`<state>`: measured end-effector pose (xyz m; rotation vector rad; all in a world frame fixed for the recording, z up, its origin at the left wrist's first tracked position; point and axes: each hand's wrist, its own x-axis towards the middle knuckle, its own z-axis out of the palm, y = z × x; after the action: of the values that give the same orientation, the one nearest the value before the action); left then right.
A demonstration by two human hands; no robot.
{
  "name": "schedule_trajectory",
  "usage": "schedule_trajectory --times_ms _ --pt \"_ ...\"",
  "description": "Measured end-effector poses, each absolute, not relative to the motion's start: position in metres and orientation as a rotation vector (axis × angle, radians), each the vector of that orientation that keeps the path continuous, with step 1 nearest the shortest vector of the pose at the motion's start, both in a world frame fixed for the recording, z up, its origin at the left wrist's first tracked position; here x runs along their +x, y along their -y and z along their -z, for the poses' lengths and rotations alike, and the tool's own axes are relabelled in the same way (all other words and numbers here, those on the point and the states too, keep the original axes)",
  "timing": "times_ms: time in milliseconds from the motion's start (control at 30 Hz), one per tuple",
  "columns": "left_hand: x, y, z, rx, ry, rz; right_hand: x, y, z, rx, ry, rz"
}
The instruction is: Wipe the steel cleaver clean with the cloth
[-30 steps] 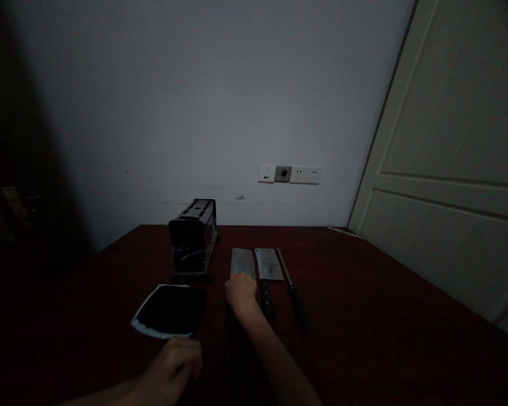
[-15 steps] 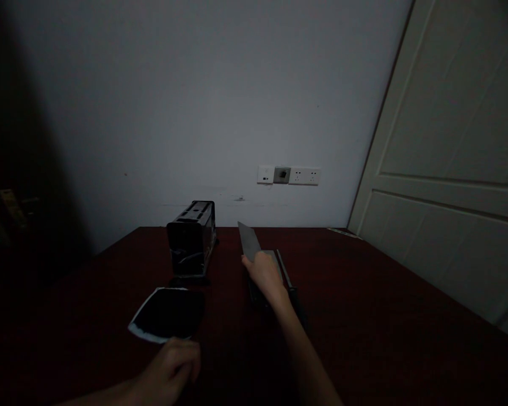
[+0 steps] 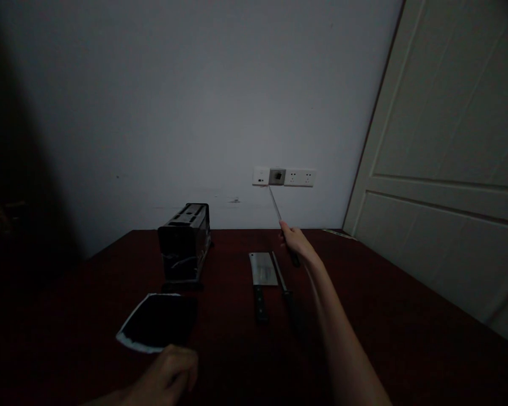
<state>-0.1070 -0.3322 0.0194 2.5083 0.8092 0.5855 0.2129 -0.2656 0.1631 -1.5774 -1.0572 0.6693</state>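
My right hand [image 3: 295, 239] is wrapped round the dark handle of a kitchen knife [image 3: 275, 204], held up beyond the other tools with its narrow-looking blade pointing to the wall. Nearer to me, a cleaver [image 3: 263, 269] lies flat on the table, its riveted black handle towards me. Close along its right side is a sharpening steel [image 3: 280, 274] with a dark handle. My left hand [image 3: 171, 372] is curled into a loose fist at the lower left, with nothing visible in it. It is beside the near edge of a dark, pale-rimmed sheet [image 3: 158, 321].
A black knife block [image 3: 184, 245] with slots on top stands at the left of the dark red table [image 3: 228, 349]. Behind the table is a wall with sockets [image 3: 300, 177]. A white door [image 3: 449, 214] borders the right side.
My right hand has carried the knife right and away from me, off the cleaver, and its blade now appears edge-on. The cleaver has come into full view. My left hand stays nearly in place.
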Motion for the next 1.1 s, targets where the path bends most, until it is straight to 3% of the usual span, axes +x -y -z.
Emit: schedule_trajectory --times_ms 333,733,1100 --pt "-0.121 0.314 -0.034 2.754 -0.799 -0.500 0.233 0.272 -0.171 -1.389 1.013 -0.995" --pt "-0.152 0.287 -0.031 2.976 -0.860 -0.754 0.232 0.273 -0.155 -1.436 0.964 -1.095" --pt "-0.159 0.282 -0.019 3.133 -0.995 -0.559 0.232 0.275 -0.153 -1.397 0.963 -1.130"
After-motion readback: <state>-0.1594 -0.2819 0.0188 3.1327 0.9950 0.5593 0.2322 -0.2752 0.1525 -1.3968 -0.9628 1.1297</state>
